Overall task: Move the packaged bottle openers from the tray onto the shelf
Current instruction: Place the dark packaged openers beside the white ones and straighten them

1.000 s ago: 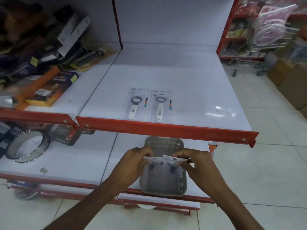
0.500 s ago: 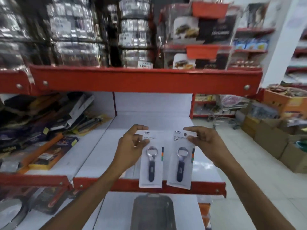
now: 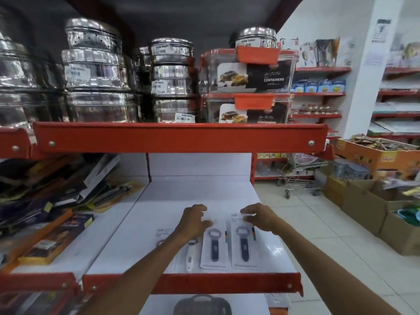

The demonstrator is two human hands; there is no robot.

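Two carded bottle openers with dark handles lie flat, side by side, on the white shelf (image 3: 193, 192) near its red front lip. My left hand (image 3: 195, 220) arches over the top end of the left package (image 3: 214, 248), fingers on its upper edge. My right hand (image 3: 259, 216) pinches the top edge of the right package (image 3: 245, 246). Two white-handled opener packages lie just left of them: one (image 3: 189, 258) beside my left forearm, the other (image 3: 161, 236) mostly hidden by it. The dark grey tray (image 3: 202, 304) sits on the lower shelf, partly cut off by the frame.
An upper red-lipped shelf (image 3: 179, 137) overhangs, loaded with steel tins (image 3: 97, 73) and plastic containers (image 3: 250, 73). Boxed goods (image 3: 56, 237) crowd the shelf bay on the left. Cardboard boxes (image 3: 368, 210) and a wire trolley (image 3: 300, 178) stand on the tiled floor to the right.
Both hands lifted the two dark-handled packages out of the tray, raised them in front of the shelf, then laid them flat on it beside the white-handled ones. My view tilted upward.
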